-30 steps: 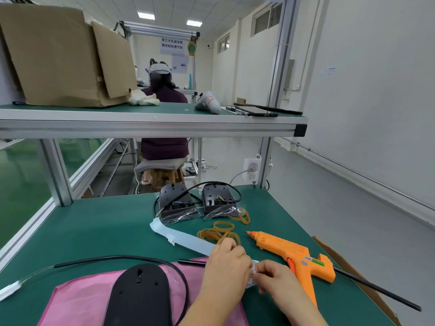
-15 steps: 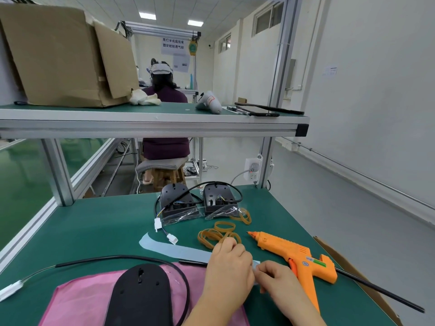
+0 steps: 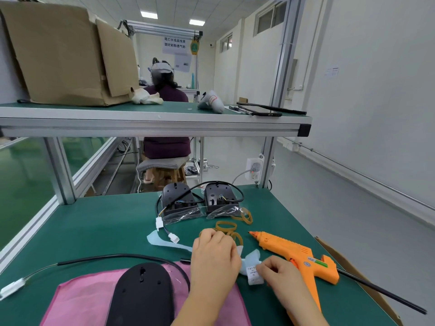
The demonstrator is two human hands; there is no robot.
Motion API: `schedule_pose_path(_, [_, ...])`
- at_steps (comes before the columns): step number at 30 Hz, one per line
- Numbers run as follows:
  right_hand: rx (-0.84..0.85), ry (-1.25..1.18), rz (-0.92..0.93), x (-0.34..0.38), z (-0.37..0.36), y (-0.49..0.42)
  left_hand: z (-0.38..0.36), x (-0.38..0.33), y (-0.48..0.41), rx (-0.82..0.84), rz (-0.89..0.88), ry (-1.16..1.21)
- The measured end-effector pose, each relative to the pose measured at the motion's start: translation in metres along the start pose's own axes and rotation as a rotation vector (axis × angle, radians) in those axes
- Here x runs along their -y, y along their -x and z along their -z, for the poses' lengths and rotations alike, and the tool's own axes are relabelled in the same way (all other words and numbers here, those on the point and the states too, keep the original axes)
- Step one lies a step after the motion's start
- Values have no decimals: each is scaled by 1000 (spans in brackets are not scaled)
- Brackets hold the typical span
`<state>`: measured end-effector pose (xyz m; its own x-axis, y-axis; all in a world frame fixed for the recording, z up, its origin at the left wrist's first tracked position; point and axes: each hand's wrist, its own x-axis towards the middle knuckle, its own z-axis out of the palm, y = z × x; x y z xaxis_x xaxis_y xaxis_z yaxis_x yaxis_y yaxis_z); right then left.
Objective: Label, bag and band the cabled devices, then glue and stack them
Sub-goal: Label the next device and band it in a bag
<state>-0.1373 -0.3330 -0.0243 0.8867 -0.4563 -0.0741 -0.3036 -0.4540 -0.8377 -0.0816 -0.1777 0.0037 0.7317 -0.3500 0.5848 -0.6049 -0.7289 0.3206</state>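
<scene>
A black oval device (image 3: 141, 295) lies on a pink bag (image 3: 77, 302) at the near edge, its black cable (image 3: 113, 257) curving left to a white connector (image 3: 10, 288). My left hand (image 3: 215, 260) grips the pale blue label backing strip (image 3: 164, 243). My right hand (image 3: 280, 274) pinches a small white printed label (image 3: 253, 275) at the strip's end. Two black bagged devices (image 3: 181, 203) (image 3: 220, 200) with cables stand further back. Tan rubber bands (image 3: 227, 228) lie behind my left hand. An orange glue gun (image 3: 296, 255) lies to the right.
An upper shelf (image 3: 153, 118) carries a cardboard box (image 3: 66, 55), a cloth and tools. A person sits at the bench ahead. A power socket (image 3: 254, 169) hangs on the right post. The glue gun's black cord (image 3: 381, 292) runs off right over a cardboard edge (image 3: 353, 274).
The backing strip has been drawn toward my hands, so its free end lies closer. My right hand now holds a label peeled up from the strip's end.
</scene>
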Motion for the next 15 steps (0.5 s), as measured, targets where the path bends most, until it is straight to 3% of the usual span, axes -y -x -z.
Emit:
schedule_pose_path(7, [-20, -59, -88, 3, 7, -15, 21, 14, 2, -88, 80, 64])
schedule_pose_path(12, [-98, -186, -84, 15, 16, -34, 25, 16, 22, -91, 10, 75])
schedule_pose_path(15, [-157, -130, -42, 19, 20, -44, 23, 13, 34, -103, -62, 61])
